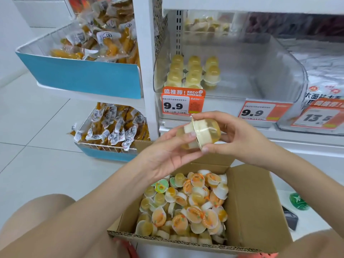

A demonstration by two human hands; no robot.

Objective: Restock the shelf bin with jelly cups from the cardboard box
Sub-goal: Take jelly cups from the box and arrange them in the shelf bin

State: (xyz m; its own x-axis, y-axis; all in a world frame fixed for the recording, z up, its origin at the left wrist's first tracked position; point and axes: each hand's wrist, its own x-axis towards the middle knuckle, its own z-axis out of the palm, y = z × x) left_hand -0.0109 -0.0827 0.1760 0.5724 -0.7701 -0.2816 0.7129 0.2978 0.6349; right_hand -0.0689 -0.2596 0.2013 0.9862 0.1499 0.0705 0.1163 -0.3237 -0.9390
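Two yellow jelly cups (200, 134) are pressed lid to lid in mid-air below the shelf bin. My left hand (167, 155) grips the left cup and my right hand (240, 136) grips the right one. The open cardboard box (256, 198) sits below my hands, holding several loose jelly cups (188, 207) with orange and green lids. The clear shelf bin (260, 71) above holds three short rows of stacked jelly cups (193, 73) at its left end; its right part is bare.
Price tags (176, 105) reading 9.9 hang under the bin. Blue-fronted baskets (83, 73) of packaged snacks stand on the rack to the left. A neighbouring bin (323, 75) of white packets sits at the right. A green object (298, 201) lies on the floor by the box.
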